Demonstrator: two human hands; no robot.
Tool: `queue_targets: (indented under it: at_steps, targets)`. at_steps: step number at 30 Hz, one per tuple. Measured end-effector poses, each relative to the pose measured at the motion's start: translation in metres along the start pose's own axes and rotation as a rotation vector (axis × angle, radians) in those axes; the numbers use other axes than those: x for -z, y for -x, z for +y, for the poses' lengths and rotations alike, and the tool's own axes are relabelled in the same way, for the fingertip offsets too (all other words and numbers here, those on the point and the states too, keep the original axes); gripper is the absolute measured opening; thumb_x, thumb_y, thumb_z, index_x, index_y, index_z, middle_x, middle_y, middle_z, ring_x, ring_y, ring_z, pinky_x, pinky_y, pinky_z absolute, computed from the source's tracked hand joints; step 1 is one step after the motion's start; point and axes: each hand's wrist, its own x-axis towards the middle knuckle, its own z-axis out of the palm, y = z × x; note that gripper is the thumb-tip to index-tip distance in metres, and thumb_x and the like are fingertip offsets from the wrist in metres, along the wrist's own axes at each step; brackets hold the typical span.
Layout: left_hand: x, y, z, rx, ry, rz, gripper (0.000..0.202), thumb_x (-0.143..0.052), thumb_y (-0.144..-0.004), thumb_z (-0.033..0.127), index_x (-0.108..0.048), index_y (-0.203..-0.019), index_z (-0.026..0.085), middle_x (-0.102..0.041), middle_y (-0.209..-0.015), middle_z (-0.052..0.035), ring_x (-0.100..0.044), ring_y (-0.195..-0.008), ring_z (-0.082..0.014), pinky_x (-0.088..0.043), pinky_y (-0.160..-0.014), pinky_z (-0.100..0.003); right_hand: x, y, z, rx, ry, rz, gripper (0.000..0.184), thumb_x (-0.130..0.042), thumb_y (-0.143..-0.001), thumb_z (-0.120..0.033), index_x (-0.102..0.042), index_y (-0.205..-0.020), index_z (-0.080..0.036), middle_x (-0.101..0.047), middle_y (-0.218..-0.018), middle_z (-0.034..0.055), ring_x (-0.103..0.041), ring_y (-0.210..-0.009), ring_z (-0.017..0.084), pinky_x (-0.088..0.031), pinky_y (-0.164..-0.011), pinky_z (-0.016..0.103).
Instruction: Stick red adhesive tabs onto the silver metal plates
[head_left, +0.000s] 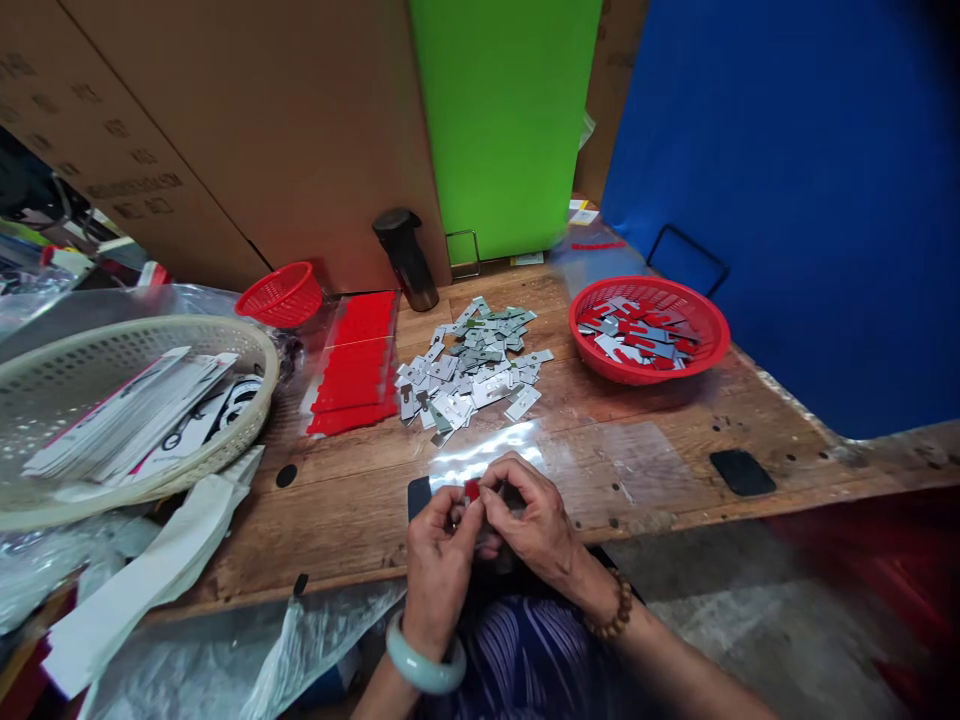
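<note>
Close together at the table's front edge, my left hand (441, 548) and my right hand (534, 515) both pinch a small red piece (472, 490). Most of it is hidden by the fingers, so I cannot tell its full shape. Beyond my hands lies a loose pile of flat silver metal plates (480, 365) with holes and slots. Left of that pile, red strips (356, 365) are stacked on clear sheets. A red plastic basket (712, 345) on the right holds similar plates, many with red on them.
On the left stands a large cream basket (262, 400) with printed cards (135, 420). A small red basket (281, 293) and a dark bottle (405, 258) are at the back. Clear film (645, 460) and a black pad (742, 472) lie right of my hands. Upright boards close off the back.
</note>
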Motion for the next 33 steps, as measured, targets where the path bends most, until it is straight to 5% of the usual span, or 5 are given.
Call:
queue_targets:
  at_steps: [6,12,19,24,33]
  targets:
    - [0.001,0.000,-0.008,-0.287,-0.341,0.132,0.017,-0.050,-0.084,0.031,-0.060,-0.084,0.017,-0.059,-0.067,0.0003,-0.056,-0.061,-0.0126,-0.042,-0.059,-0.022,-0.002,-0.002,-0.003,-0.227,-0.144,0.003,0.003,-0.057,-0.079,-0.020,-0.059,-0.080,-0.018,-0.060,-0.080,0.0013,-0.055,-0.074,0.014,-0.044,-0.068,0.025]
    - [0.001,0.001,-0.015,-0.248,-0.334,0.107,0.018,-0.050,-0.084,0.032,-0.059,-0.083,0.017,-0.059,-0.066,-0.0009,-0.057,-0.060,-0.0136,-0.045,-0.058,-0.023,0.000,-0.007,0.007,-0.372,-0.283,-0.111,0.008,-0.061,-0.076,-0.022,-0.056,-0.072,-0.017,-0.057,-0.068,-0.0017,-0.051,-0.064,0.012,-0.042,-0.060,0.024]
    - [0.000,-0.002,-0.003,0.120,0.080,-0.041,0.026,-0.060,-0.074,0.041,-0.053,-0.078,0.016,-0.056,-0.058,0.0036,-0.058,-0.046,-0.0125,-0.050,-0.047,-0.025,0.009,-0.002,0.008,0.086,0.074,-0.159,0.012,-0.047,-0.083,-0.010,-0.047,-0.074,-0.018,-0.051,-0.077,0.0016,-0.047,-0.076,0.015,-0.037,-0.071,0.029]
    - [0.000,0.002,-0.001,0.136,0.097,-0.039,0.025,-0.062,-0.073,0.038,-0.052,-0.074,0.015,-0.054,-0.054,0.0044,-0.057,-0.044,-0.0112,-0.049,-0.044,-0.022,0.016,0.001,0.007,0.298,0.258,-0.261,0.012,-0.041,-0.085,-0.008,-0.044,-0.078,-0.018,-0.050,-0.078,0.0034,-0.044,-0.077,0.017,-0.035,-0.073,0.032]
    - [-0.006,0.008,-0.002,0.117,0.014,-0.054,0.022,-0.057,-0.076,0.036,-0.052,-0.074,0.015,-0.054,-0.055,0.0030,-0.057,-0.044,-0.0121,-0.047,-0.043,-0.022,0.025,0.007,0.006,0.423,0.370,-0.309,0.015,-0.036,-0.088,-0.010,-0.046,-0.079,-0.017,-0.051,-0.078,0.0057,-0.044,-0.075,0.019,-0.036,-0.071,0.034]
